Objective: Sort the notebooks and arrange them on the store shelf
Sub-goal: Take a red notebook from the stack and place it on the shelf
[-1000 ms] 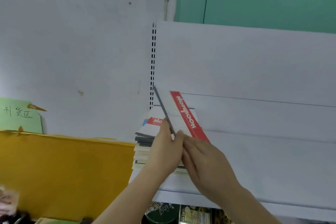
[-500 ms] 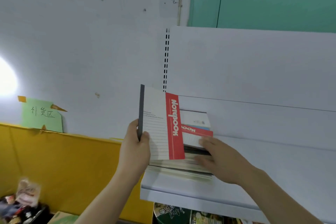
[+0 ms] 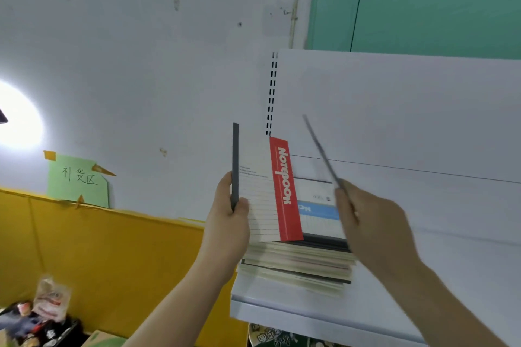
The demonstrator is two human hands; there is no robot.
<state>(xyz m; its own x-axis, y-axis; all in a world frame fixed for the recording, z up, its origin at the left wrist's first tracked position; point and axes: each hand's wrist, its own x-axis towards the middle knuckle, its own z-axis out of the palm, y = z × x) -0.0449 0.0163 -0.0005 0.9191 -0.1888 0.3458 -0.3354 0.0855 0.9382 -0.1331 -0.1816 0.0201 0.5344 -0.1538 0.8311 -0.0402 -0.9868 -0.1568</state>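
My left hand (image 3: 229, 215) holds a notebook with a red band (image 3: 267, 194) upright by its dark spine, above the left end of a stack of notebooks (image 3: 298, 265). The stack lies flat on the white store shelf (image 3: 408, 290); its top book has a blue band (image 3: 318, 210). My right hand (image 3: 372, 222) grips a second notebook (image 3: 321, 152) seen edge-on, tilted up and to the left above the stack's right side.
A white back panel with a slotted upright (image 3: 272, 93) rises behind the shelf. A yellow board (image 3: 98, 248) with a green paper label (image 3: 77, 180) stands to the left. Bagged goods (image 3: 48, 298) lie at the lower left, packaged goods (image 3: 276, 336) under the shelf.
My right hand has lifted a notebook off the stack and raised it edge-on. The red-band notebook in my left hand has stayed upright. The blue-band book is now the stack's top.
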